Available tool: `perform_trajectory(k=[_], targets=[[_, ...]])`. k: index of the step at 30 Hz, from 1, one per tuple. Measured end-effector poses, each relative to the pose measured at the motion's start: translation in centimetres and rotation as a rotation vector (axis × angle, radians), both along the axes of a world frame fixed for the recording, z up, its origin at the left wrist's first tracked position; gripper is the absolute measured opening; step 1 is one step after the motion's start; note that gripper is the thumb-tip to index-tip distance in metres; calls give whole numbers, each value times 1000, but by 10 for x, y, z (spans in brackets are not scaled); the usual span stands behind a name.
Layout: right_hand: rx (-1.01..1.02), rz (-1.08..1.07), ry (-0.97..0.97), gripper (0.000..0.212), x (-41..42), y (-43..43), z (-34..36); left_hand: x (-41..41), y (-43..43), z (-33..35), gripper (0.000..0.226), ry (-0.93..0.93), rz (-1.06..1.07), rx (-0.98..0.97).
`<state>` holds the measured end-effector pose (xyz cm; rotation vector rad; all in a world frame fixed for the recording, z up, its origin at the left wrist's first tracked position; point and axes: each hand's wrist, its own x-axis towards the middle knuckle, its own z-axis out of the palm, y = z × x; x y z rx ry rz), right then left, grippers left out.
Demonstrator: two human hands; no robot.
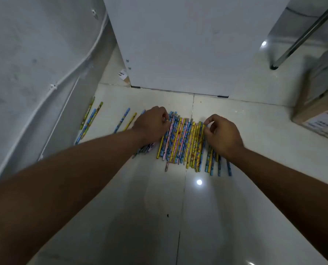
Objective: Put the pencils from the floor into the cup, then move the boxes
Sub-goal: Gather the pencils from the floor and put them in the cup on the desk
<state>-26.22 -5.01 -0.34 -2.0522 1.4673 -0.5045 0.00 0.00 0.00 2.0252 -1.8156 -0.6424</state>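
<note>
Both hands are down on the floor tiles [245, 131], glossy and pale, throwing back two round glints of lamp. Between them lies the main row of pencils [184, 142]: slim printed sticks in yellow, blue and pink, packed side by side and touching, too tight to count exactly, a few dozen at a guess. The left hand [151, 124] sits at the row's left edge, knuckles up, fingers curled onto the outermost pencils; whether it has pinched one I cannot tell. The right hand [221, 134] presses the right edge, thumb and forefinger bent in at the tops of the yellow ones, again no clear grip to call. A few blue pencils poke out below the right wrist, and some more show under the left forearm.

Off to the left, five stray pencils [91, 119] lie apart from the pack: three near the grey wall [25, 73], two closer to the left hand. Behind the row stands one flat white cabinet panel [188, 44], matte, with two small screws at its left edge. One cardboard box [319, 115] sits at the far right, brown, with a printed label. One thin metal leg [300, 39] slants down at upper right.
</note>
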Motion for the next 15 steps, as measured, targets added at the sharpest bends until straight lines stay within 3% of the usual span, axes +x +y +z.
perform_trajectory(k=[8,15], targets=[[13,111,124,5,4,1,-8,-15,7,-3,50,-256,-3,90],[49,-44,81,13,-22,-4,-8,-29,11,0,51,-319,95,102]])
